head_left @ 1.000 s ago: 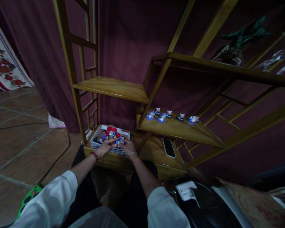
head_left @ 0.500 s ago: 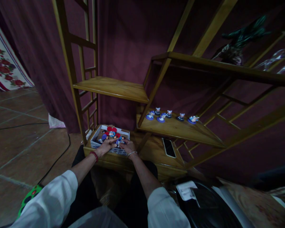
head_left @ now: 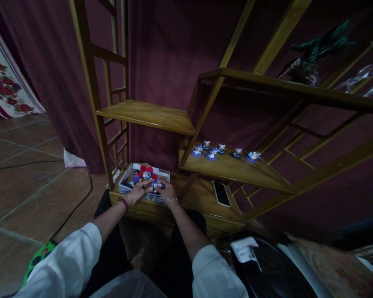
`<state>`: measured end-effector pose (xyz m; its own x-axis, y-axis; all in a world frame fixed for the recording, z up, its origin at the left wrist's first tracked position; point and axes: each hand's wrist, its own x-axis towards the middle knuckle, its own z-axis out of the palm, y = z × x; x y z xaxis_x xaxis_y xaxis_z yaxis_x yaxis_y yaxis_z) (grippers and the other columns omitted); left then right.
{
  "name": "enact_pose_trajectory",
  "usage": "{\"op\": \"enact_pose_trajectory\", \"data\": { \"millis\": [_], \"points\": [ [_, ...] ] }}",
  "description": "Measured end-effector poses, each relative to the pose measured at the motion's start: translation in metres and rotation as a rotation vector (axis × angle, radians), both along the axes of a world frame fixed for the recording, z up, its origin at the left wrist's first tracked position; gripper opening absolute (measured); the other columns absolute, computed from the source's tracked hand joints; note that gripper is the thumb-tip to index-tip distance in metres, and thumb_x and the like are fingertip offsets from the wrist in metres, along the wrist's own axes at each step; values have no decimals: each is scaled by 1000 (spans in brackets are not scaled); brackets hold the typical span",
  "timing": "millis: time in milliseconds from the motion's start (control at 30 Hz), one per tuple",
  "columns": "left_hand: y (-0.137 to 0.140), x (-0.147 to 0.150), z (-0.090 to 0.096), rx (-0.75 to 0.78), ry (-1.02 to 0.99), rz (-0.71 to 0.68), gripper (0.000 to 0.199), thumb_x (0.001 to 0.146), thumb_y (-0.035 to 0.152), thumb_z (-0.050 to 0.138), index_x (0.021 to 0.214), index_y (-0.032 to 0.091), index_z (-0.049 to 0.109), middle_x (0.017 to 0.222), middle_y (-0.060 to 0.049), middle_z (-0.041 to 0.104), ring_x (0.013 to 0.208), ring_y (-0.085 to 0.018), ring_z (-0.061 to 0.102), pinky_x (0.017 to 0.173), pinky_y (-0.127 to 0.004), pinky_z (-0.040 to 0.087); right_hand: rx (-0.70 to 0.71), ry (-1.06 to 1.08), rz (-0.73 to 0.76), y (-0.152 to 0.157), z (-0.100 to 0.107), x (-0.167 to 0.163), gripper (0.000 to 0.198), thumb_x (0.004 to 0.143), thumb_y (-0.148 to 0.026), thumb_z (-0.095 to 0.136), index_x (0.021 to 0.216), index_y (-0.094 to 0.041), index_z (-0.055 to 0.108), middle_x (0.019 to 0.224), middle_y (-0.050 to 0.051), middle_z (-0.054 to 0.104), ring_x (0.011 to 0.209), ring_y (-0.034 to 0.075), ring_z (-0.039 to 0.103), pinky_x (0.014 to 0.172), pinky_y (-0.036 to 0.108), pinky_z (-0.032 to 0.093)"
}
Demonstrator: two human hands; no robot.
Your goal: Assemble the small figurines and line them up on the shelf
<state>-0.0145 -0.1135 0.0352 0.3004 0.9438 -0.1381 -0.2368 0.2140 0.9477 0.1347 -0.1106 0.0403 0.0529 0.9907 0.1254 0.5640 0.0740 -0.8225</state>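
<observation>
Left hand and right hand: both hold one little toy over the white box | Box: on the low wooden shelf, phone to its right | Higher shelf: six small toys | Room: dark red curtain, brown tile floor

Plastic-looking figurine, glossy wooden shelf

There are six small figurines on the shelf, one phone, one box, two hands and two bracelets. The pieces in the box overlap, so I cannot count them exactly.
</observation>
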Motion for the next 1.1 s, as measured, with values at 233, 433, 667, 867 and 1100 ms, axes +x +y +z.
{"op": "enact_pose_trajectory", "data": {
  "millis": [233,433,667,867,1100],
  "points": [
    [-2,1,0,-20,-55,14,57,56,17,71,112,12,58,95,-9,66,90,-21,58,87,-36,42,77,-26,26,0,-1,-1,22,64,-20,57,85,-21,66,84,1,66,74,15,59,73,25,46],
    [0,1,-6,-27,-75,21,57,56,17,72,112,13,58,93,-9,66,88,-19,59,88,-36,41,119,-64,61,-2,4,-1,22,66,-17,56,86,-20,66,84,1,66,75,15,59,75,27,46],
    [-1,1,-8,-55,-106,37,63,54,20,75,113,10,56,92,-10,66,87,-21,59,88,-38,42,209,-82,111,-3,3,0,22,67,-14,55,87,-18,65,89,4,65,83,16,58,81,27,44],
    [-2,2,-8,-54,-117,32,60,55,20,74,112,13,57,91,-8,66,85,-17,59,88,-35,41,238,-94,150,-4,7,1,23,68,-12,53,86,-21,64,95,3,63,88,15,57,84,27,43],
    [-3,0,-6,9,-48,8,63,56,19,72,116,12,54,94,-9,66,89,-19,58,89,-36,39,123,-88,89,-5,10,2,23,67,-18,57,87,-21,66,90,1,66,83,15,59,80,27,45]
  ]
}}
